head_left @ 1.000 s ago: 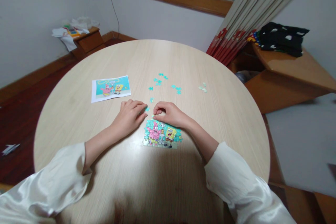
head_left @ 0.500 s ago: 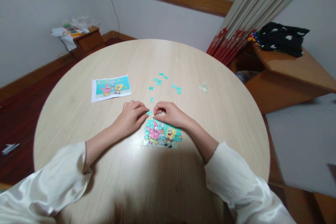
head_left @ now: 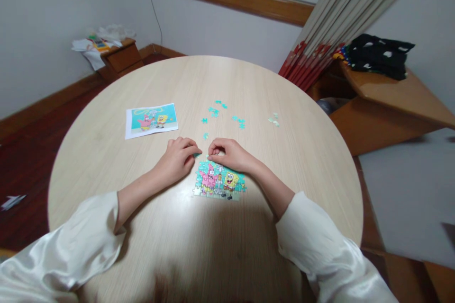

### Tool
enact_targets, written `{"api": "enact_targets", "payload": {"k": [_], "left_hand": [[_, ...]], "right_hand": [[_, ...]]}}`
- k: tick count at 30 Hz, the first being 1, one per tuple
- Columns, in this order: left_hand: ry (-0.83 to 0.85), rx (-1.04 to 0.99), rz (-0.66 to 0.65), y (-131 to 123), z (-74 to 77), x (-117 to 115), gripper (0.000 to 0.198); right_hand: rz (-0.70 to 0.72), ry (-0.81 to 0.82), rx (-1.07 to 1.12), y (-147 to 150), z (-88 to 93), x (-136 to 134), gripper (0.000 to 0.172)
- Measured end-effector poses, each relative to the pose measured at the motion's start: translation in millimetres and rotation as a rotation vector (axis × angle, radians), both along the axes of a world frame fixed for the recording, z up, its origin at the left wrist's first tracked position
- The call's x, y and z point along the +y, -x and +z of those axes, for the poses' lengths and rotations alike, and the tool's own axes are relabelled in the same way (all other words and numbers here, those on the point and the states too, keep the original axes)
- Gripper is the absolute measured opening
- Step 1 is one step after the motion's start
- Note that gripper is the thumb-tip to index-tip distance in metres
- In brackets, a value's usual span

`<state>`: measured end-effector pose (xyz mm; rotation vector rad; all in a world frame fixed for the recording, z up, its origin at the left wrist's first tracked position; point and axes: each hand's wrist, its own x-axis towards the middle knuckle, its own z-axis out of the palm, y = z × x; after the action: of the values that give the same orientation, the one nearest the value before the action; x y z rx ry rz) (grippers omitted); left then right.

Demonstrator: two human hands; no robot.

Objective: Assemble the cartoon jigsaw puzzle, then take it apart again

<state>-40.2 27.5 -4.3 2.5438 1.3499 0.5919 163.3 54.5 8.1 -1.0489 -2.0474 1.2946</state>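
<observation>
A partly assembled jigsaw puzzle [head_left: 217,181] with pink, yellow and turquoise cartoon figures lies flat on the table in front of me. At its upper left, my left hand [head_left: 178,157] pinches a small turquoise puzzle piece [head_left: 197,155] between thumb and fingers, largely covered by them. My right hand [head_left: 229,154] is closed at the puzzle's top edge, its thumb and index finger together over the upper row. Whatever these fingertips may hold is hidden. Just beyond my hands lies a single loose turquoise piece [head_left: 205,136].
Several loose turquoise pieces [head_left: 214,111] lie farther back, with more turquoise pieces [head_left: 240,121] right of them and a few pale pieces [head_left: 274,120] farther right. A printed reference picture [head_left: 152,120] rests at left on the round table [head_left: 142,246].
My left hand has drawn slightly left from the puzzle's top edge with the turquoise piece, widening the gap between my hands. My right hand stays nearly in place.
</observation>
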Motion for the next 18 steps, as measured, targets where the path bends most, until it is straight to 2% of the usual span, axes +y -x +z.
{"api": "enact_targets", "payload": {"k": [4, 8, 12, 15, 18], "left_hand": [[-0.046, -0.017, 0.006, -0.3, 8.1, -5.8, 0.030], [-0.098, 0.035, -0.125, -7.8, 13.4, -28.3, 0.034], [-0.059, 0.219, -0.243, -20.1, 4.7, -54.8, 0.054], [-0.019, 0.316, -0.263, -28.6, -3.0, -62.9, 0.059], [-0.001, 0.344, -0.250, -39.1, -6.2, -64.2, 0.058]], "right_hand": [[-0.063, 0.037, 0.072, -1.6, 0.3, -2.3, 0.007], [-0.268, -0.144, 0.079, -15.4, -0.1, -10.8, 0.006], [-0.488, -0.311, 0.014, -46.7, -8.5, -18.5, 0.009], [-0.611, -0.316, -0.023, -69.5, -16.3, -21.1, 0.012], [-0.670, -0.285, -0.024, -79.9, -20.2, -20.7, 0.015]]}}
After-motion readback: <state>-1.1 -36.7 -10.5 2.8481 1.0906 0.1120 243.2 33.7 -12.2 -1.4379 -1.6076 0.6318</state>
